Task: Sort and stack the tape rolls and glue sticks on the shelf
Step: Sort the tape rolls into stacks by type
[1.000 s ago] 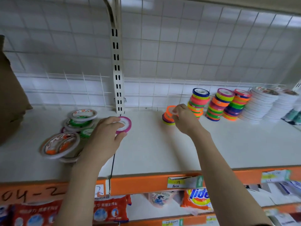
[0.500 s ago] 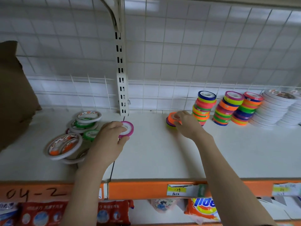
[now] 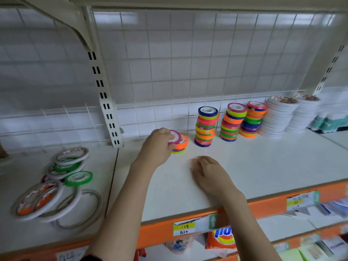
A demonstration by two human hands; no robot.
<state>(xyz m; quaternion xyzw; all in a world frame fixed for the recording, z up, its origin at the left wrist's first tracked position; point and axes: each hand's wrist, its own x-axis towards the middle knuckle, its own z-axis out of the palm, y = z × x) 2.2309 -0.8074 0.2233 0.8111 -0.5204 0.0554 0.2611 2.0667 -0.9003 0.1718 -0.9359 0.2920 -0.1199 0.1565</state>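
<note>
My left hand [image 3: 157,147] grips a pink tape roll [image 3: 175,136], tilted against the top of a short stack of orange and yellow-green rolls [image 3: 181,146] on the white shelf [image 3: 244,166]. My right hand [image 3: 209,172] rests on the shelf in front of that stack, fingers curled, holding nothing. To the right stand three tall stacks of coloured tape rolls [image 3: 206,126], and beyond them two stacks of white rolls [image 3: 278,115]. A loose pile of wide white, orange and green tape rolls [image 3: 56,183] lies at the left.
A slotted metal upright [image 3: 107,102] divides the shelf sections, with a wire grid back panel [image 3: 188,63] behind. The orange shelf edge [image 3: 263,206] carries price labels. Detergent packs [image 3: 220,237] sit on the shelf below.
My left hand carried the pink roll from the loose pile rightward to the short stack. My right hand let go of that stack and drew back toward the shelf's front.
</note>
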